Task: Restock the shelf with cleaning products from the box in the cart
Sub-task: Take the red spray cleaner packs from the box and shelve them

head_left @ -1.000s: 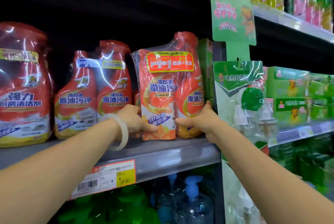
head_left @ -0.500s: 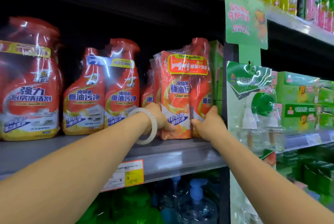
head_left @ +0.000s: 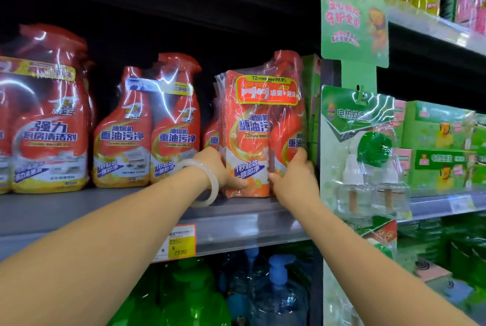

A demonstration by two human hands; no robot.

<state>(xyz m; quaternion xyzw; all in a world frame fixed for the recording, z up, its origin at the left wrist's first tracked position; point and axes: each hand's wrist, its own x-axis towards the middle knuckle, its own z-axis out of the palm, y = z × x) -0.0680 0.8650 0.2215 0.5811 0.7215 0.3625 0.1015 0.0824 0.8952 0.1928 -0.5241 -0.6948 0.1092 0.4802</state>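
Note:
An orange plastic-wrapped pack of cleaner, a spray bottle with a refill pouch, stands upright on the grey shelf at its right end. My left hand, with a pale bangle on the wrist, grips the pack's lower left edge. My right hand grips its lower right side, thumb on the front. Another orange pack stands partly hidden just behind it. The box and the cart are out of view.
A twin pack of orange spray bottles and a larger red pack stand to the left. Green boxes and a hanging green product strip crowd the right. Pump bottles fill the shelf below.
Both hands have pushed the orange pack back onto the shelf and toward its right end, beside the green boxes. The view has shifted with it.

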